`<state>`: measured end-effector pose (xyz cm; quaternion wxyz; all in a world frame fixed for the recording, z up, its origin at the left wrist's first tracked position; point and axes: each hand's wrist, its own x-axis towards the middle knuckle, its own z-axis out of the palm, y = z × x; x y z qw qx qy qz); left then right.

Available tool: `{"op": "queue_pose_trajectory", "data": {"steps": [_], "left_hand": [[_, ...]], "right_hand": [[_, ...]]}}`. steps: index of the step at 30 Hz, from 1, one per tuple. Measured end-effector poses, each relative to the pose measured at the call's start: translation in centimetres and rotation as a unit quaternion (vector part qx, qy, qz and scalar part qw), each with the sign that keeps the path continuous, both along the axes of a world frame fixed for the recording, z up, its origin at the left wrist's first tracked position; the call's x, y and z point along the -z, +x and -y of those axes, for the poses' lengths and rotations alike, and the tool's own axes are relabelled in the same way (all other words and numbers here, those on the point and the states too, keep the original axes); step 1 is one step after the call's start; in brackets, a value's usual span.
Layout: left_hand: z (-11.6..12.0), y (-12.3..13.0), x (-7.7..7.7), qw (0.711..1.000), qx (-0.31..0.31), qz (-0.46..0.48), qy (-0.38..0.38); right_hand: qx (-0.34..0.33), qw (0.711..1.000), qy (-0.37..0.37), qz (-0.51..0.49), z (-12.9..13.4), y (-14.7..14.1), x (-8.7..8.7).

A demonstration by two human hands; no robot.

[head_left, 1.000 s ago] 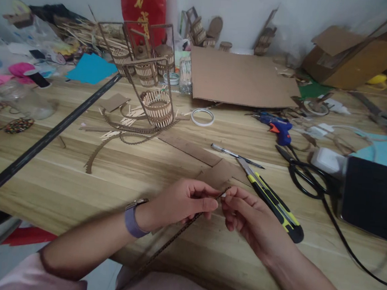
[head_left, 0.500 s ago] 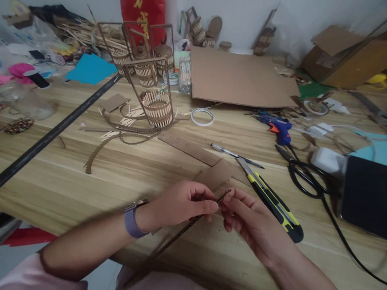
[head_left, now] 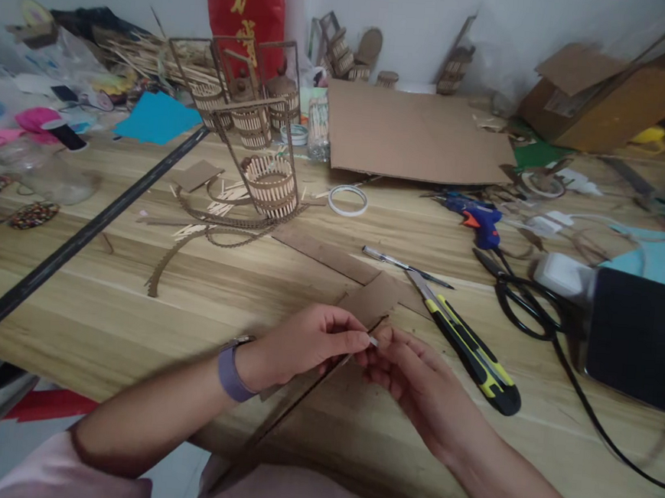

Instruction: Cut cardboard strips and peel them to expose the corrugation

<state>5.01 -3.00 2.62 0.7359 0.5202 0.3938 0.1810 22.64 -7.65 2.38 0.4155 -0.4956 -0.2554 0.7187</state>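
Observation:
A long, thin cardboard strip (head_left: 302, 397) runs up from near my lap, seen edge-on. My left hand (head_left: 317, 341) pinches it close to its upper end, thumb and fingers closed. Right against those fingertips is my right hand (head_left: 409, 362), its thumb and fingers also pressed together at the strip. A small pale spot shows between the two thumbs; I cannot tell what it is. Beneath the hands lies a flat cardboard piece (head_left: 372, 297). The yellow and black utility knife (head_left: 466, 344) rests to the right of my right hand, blade out.
A pen (head_left: 405, 266) lies beyond the knife. Scissors (head_left: 527, 299), a blue glue gun (head_left: 479, 214) and a phone (head_left: 630, 334) are at the right. Small stick buckets (head_left: 271, 187) stand at the back left, near curled cardboard strips (head_left: 164, 263). A large cardboard sheet (head_left: 416, 133) lies behind.
The strip's tip now sticks up past my fingers. My right fingers have shifted slightly down and left along it, meeting my left thumb. My left hand has moved only a little.

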Motion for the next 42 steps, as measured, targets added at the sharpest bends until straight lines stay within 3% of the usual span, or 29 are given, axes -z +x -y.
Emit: {"op": "queue_pose_trajectory", "data": {"steps": [10, 16, 23, 26, 30, 32, 35, 38, 40, 42], "left_hand": [[-0.5, 0.1, 0.6, 0.996, -0.072, 0.016, -0.05], [-0.9, 0.0, 0.5, 0.992, -0.093, 0.022, -0.08], [-1.5, -0.4, 0.9, 0.985, -0.148, 0.065, -0.063], [-1.1, -0.3, 0.5, 0.986, -0.116, 0.082, -0.093], [-0.5, -0.4, -0.7, 0.991, -0.008, 0.045, -0.126], [-0.4, -0.4, -1.1, 0.994, 0.009, 0.019, -0.11], [-0.4, -0.4, -1.4, 0.997, 0.003, -0.02, -0.08], [-0.2, -0.1, -1.3, 0.997, -0.004, -0.045, -0.059], [-0.1, 0.0, -1.2, 0.997, -0.017, -0.06, -0.048], [0.1, 0.1, -1.1, 0.996, -0.035, -0.075, -0.037]], "right_hand": [[0.001, 0.998, 0.025, 0.056, 0.5, -0.2, 0.8], [-0.02, 0.992, 0.068, 0.107, 0.9, -0.2, 0.4], [-0.047, 0.968, 0.203, 0.141, 1.2, 0.8, 0.1], [-0.044, 0.965, 0.224, 0.131, 0.9, 1.3, 0.4], [-0.068, 0.972, 0.18, 0.136, 0.1, 1.7, 0.6], [-0.083, 0.966, 0.169, 0.179, -0.4, 2.0, 0.4], [-0.113, 0.945, 0.182, 0.247, -1.0, 2.4, 0.1], [-0.123, 0.908, 0.246, 0.317, -1.1, 2.7, -0.2], [-0.09, 0.851, 0.337, 0.392, -0.8, 2.6, -0.3], [-0.051, 0.768, 0.442, 0.461, -0.3, 2.3, -0.4]]}}
